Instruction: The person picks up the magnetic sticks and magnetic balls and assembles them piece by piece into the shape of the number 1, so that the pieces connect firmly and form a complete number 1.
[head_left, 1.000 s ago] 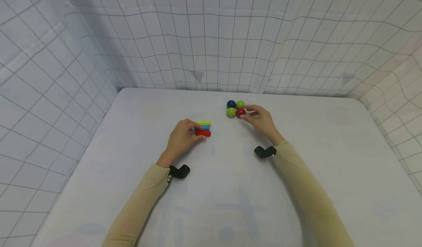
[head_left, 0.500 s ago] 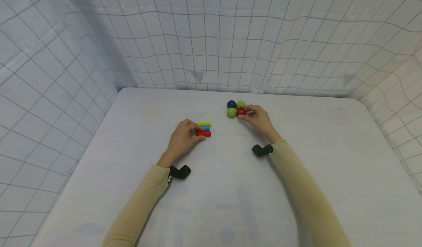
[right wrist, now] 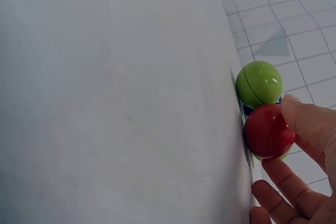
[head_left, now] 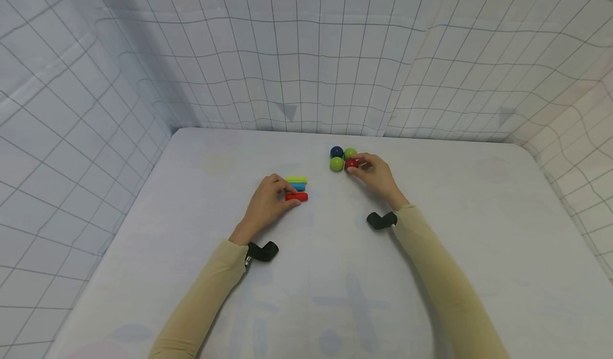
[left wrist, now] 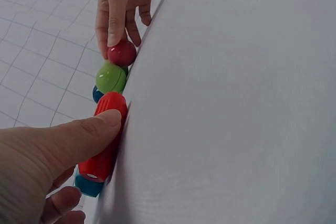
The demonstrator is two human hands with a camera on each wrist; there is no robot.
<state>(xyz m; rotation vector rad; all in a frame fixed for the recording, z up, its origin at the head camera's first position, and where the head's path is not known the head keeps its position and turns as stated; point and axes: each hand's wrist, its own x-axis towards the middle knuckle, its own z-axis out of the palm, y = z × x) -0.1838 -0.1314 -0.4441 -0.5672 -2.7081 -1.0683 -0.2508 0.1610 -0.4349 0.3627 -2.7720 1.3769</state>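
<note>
My left hand (head_left: 268, 199) pinches a stubby red cylinder (left wrist: 105, 150) with a ribbed end, its thumb on the near side. Just behind that cylinder lie a blue one (head_left: 299, 187) and a lime one (head_left: 297, 179), both partly covered by the fingers. At the right, my right hand (head_left: 377, 175) grips a shiny red ball (right wrist: 266, 132) between thumb and fingers. The ball sits in a tight cluster with a front green ball (head_left: 337, 164), a back green ball (head_left: 350, 152) and a dark blue ball (head_left: 337, 151).
Everything stands on a white table (head_left: 335, 252) with faint printed shapes. White curtains (head_left: 306, 56) with dark grid lines hang behind it and at both sides. A black wrist camera (head_left: 262, 251) is on the left arm, and another black camera (head_left: 381, 220) on the right.
My right thumb and fingers have come in around the red ball. My left hand has shifted slightly towards me with the red cylinder, opening a small gap to the blue one.
</note>
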